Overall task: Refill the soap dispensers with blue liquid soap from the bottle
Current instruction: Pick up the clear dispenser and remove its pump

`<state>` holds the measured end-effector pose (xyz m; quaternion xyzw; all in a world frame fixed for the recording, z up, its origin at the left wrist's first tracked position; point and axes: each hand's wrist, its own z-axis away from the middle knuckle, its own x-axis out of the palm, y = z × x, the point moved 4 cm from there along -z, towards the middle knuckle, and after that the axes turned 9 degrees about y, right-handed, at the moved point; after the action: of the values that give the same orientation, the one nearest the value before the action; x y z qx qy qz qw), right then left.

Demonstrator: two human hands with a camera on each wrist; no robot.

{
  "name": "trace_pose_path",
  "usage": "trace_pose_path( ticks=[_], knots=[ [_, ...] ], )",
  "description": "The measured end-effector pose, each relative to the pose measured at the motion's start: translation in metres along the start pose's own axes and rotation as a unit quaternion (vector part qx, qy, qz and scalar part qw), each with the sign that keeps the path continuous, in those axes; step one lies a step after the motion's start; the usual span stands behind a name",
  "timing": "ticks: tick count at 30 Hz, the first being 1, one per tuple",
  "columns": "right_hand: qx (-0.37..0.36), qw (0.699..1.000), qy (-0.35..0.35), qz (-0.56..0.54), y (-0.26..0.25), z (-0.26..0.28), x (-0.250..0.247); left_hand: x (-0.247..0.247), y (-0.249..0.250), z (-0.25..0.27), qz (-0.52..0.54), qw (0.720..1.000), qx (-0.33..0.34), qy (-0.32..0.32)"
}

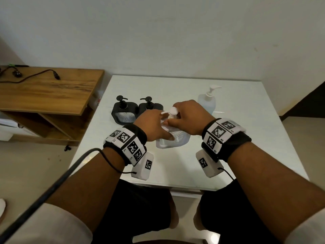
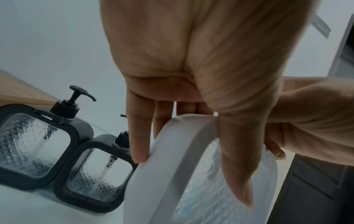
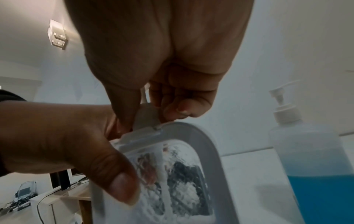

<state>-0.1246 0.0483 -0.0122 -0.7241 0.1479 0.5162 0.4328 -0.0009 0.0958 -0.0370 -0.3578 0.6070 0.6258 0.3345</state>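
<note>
Mostly my hands block the head view: the white soap dispenser (image 1: 173, 138) on the white table (image 1: 246, 138) shows only its lower front panel and the pump head (image 1: 171, 110). My left hand (image 1: 154, 126) grips the dispenser body, thumb (image 3: 114, 181) pressed on the clear textured front, fingers (image 2: 138, 136) round the white frame edge. My right hand (image 1: 189, 118) is curled on the pump collar (image 3: 146, 119), thumb and fingertips pinching it; can't tell whether the collar is loose or tight. Dispenser sits tilted in both wrist views. Its contents are hard to read: blurred reflections behind the panel, a faint bluish tint low down, level unclear. Refill bottle (image 3: 316, 166) stands just behind on my right, white pump on, blue liquid soap filling roughly the lower part, base cut off. Two black dispensers (image 2: 36, 145) and (image 2: 97, 175) stand touching side by side on my left, pumps on, clear panels looking empty.
</note>
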Motion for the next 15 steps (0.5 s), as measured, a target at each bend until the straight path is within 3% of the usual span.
trace_pose_path(
  ticks=[7, 11, 15],
  knots=[
    [-0.041, 0.999, -0.019, -0.004, -0.005, 0.009, -0.007, -0.004, 0.007, 0.007, 0.008, 1.000, 0.016, -0.022],
    [-0.089, 0.994, -0.070, -0.006, -0.013, 0.018, -0.007, -0.010, 0.009, 0.008, -0.054, 0.995, 0.042, -0.069],
    [-0.063, 0.996, -0.041, -0.049, -0.012, 0.021, -0.010, -0.016, 0.007, 0.004, -0.090, 0.993, 0.041, -0.057]
  ],
)
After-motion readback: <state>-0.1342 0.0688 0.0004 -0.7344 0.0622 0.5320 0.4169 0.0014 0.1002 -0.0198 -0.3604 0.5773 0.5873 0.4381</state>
